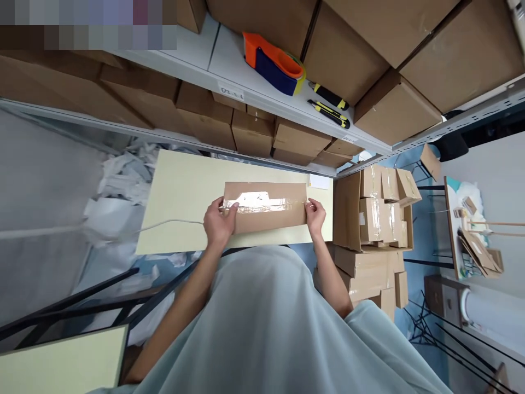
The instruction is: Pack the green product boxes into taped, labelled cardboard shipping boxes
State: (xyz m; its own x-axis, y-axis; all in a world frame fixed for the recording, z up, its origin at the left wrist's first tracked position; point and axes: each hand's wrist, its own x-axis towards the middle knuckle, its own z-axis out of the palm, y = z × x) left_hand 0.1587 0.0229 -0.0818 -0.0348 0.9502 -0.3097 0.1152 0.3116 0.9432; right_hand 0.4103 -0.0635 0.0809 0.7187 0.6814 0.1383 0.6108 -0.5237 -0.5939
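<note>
A long brown cardboard box (270,219) lies on the pale yellow table (176,186) in front of me. Shiny clear tape runs lengthwise along its top face. My left hand (220,223) grips the box's left end, thumb resting on the top near the tape. At the opposite end, my right hand (315,216) pinches the right edge, with the fingers curled at the corner. A thin white cable (172,221) crosses the table and reaches my left hand. The undersides of the box and some fingertips are hidden.
Above the table, a shelf holds many cartons, an orange-and-blue tape dispenser (276,64) and two utility knives (329,114). To the right stands an open carton (346,210) of smaller boxes. White scrap (123,180) is heaped at the left.
</note>
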